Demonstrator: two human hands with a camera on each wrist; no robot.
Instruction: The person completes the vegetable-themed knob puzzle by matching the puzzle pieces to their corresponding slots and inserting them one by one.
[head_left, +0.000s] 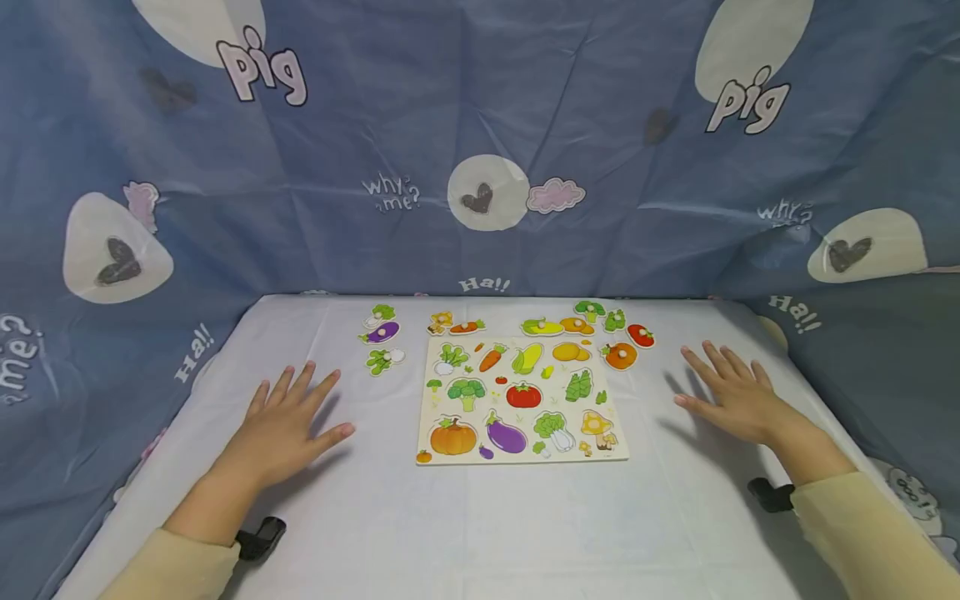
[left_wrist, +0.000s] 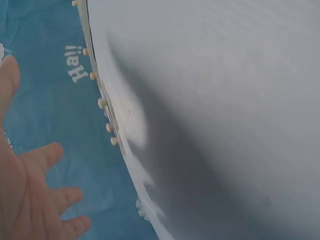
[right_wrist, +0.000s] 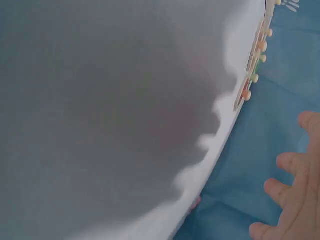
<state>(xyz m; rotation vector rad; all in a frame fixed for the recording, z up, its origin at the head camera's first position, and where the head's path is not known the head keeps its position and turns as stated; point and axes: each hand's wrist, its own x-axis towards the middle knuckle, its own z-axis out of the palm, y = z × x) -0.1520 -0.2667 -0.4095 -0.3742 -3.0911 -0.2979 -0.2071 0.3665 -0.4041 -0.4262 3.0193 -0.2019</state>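
Note:
A wooden vegetable puzzle board (head_left: 487, 458) lies flat in the middle of the white table. Knobbed pieces lie around its far side. To the left are a bok choy piece (head_left: 382, 313), an eggplant piece (head_left: 381, 332) and a radish piece (head_left: 384, 360). To the right sit a pumpkin piece (head_left: 620, 356), a tomato piece (head_left: 641, 336) and a broccoli piece (head_left: 590, 310). My left hand (head_left: 281, 429), fingers spread, is held left of the board and touches no piece. Right of the board, my right hand (head_left: 735, 396) is likewise spread and holds nothing.
Along the board's far edge lie a mushroom piece (head_left: 440, 322), a carrot piece (head_left: 467, 327), a corn piece (head_left: 542, 327) and a potato piece (head_left: 577, 326). A blue printed cloth (head_left: 420, 250) hangs behind and beside the table (head_left: 525, 533). Both wrists wear black straps.

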